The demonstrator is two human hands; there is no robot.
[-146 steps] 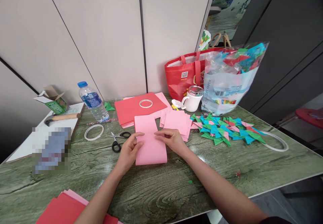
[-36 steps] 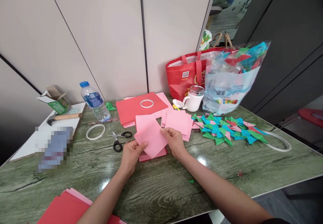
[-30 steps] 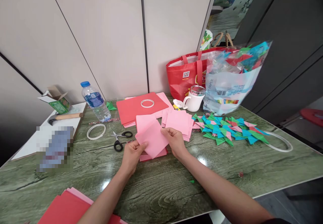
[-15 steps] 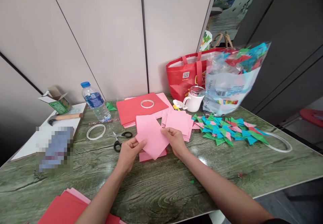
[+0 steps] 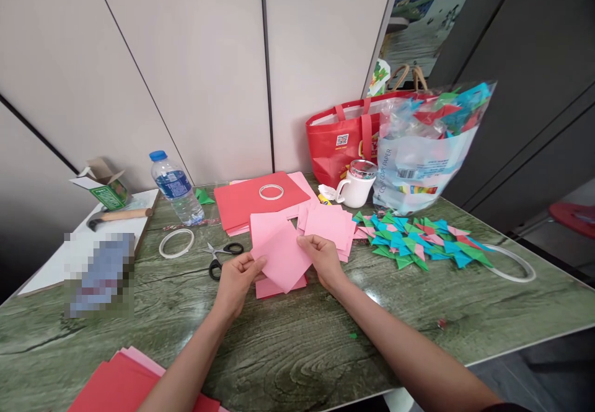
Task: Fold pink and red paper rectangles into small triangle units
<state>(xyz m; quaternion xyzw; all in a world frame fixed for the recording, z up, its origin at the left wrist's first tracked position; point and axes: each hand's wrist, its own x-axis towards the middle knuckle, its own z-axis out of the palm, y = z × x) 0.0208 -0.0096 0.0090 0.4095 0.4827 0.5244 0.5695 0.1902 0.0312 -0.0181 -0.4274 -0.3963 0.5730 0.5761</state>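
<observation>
Both hands hold up one pink paper square (image 5: pixel 281 257), tilted like a diamond, just above the green wood-grain table (image 5: pixel 297 344). My left hand (image 5: pixel 238 279) pinches its left corner and my right hand (image 5: pixel 321 258) pinches its right corner. Under it lies another pink sheet (image 5: pixel 269 288) flat on the table. A loose stack of pink squares (image 5: pixel 328 225) sits just beyond my right hand.
Black scissors (image 5: pixel 221 257) and a tape ring (image 5: pixel 176 242) lie left of my hands. Red sheets (image 5: pixel 258 198), a water bottle (image 5: pixel 174 188), a white mug (image 5: pixel 356 184), a red bag (image 5: pixel 341 139) and a plastic bag (image 5: pixel 418 152) stand behind. Folded coloured triangles (image 5: pixel 413 241) spread at right. Red paper (image 5: pixel 121 384) lies near left.
Since the first frame, a pink piece has come off the long flat sheet and been lifted. Over the last second it has only been turned slightly between both hands.
</observation>
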